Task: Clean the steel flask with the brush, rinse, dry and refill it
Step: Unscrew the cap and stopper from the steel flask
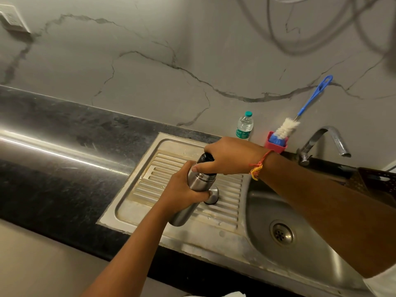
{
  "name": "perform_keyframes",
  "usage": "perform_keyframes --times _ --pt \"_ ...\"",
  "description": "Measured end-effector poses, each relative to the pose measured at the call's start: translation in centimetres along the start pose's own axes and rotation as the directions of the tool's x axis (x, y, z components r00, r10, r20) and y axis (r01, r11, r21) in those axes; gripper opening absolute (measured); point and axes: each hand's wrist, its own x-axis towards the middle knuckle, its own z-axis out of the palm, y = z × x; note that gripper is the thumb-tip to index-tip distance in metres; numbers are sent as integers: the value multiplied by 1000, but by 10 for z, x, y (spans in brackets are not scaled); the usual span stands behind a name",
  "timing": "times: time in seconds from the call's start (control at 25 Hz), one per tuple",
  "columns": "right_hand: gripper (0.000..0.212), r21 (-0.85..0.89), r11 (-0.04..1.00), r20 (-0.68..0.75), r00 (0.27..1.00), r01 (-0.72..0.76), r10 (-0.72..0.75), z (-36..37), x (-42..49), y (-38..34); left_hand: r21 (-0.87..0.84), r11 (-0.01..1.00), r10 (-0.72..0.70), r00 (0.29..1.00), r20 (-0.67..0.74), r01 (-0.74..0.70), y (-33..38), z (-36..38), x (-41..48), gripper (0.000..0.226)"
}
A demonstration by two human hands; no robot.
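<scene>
While the steel flask (198, 179) hangs aslant over the ribbed drainboard (137, 202), at the sink end of the desk (64, 146), the main risk is a slip; the left grip (182, 189) is wrapped round the flask's middle and the right grip (227, 155) is curled over the black stopper (205, 157) at its neck, so a sharp twist against a wet steel wall could turn the whole body in the fingers instead of loosening the top. If the stopper lets go suddenly, anything left inside would likely run out over the drainboard and not into the sink basin (267, 211), since the mouth lies short of the basin's rim; a dropped flask could also knock the steel lid cup (213, 196), which stands on the ribs just beside the left grip's fingers.

Its long axis runs from the desk's front edge up toward the back edge; the base points down and forward, the mouth up and away, leaning slightly toward the basin. Whether the base touches the drainboard cannot be told.

The bottle brush (287, 127) stands untouched in a pink holder (276, 146) at the back edge, between a small water bottle (244, 126) and the tap (330, 136); cleaning looks not yet begun.
</scene>
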Motion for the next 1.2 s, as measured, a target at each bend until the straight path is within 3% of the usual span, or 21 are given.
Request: perform_keyframes --times 0.16,0.28,0.4,0.6,0.76,0.88,0.96,1.08,1.2 --pt "45 78 959 -42 961 274 -272 -4 -8 8 -11 1000 -17 1000 -11 17 -3 -3 -1 65" --pt "50 131 895 -122 903 426 -412 -3 -6 10 -71 996 -46 999 -4 45 -7 -3 -1 67" --pt "49 158 890 -141 902 428 -409 -3 -5 9 -111 991 -72 997 -26 69 -8 -1 -2 65" --pt "30 260 875 -178 911 409 -373 -1 -5 8 -111 992 -60 998 -27 56 -8 -1 -3 64" --pt "42 319 867 -217 920 383 -326 -6 -5 11 -139 988 -81 996 -44 74 -8 -4 -6 64" --pt "44 473 812 -244 936 343 -253 -7 -6 19 -147 986 -91 994 -57 82 -10 -8 -8 61" --pt "40 648 708 -239 958 279 -159 -4 -5 23 -152 986 -88 993 -80 75 -12 -12 -9 61" --pt "37 918 376 -142 990 127 11 9 2 26 -163 984 -99 986 -132 77 -17 -17 -11 61" --pt "37 998 63 -36 995 31 90 33 18 25 -188 978 -123 973 -198 85 -23 -22 -15 58"
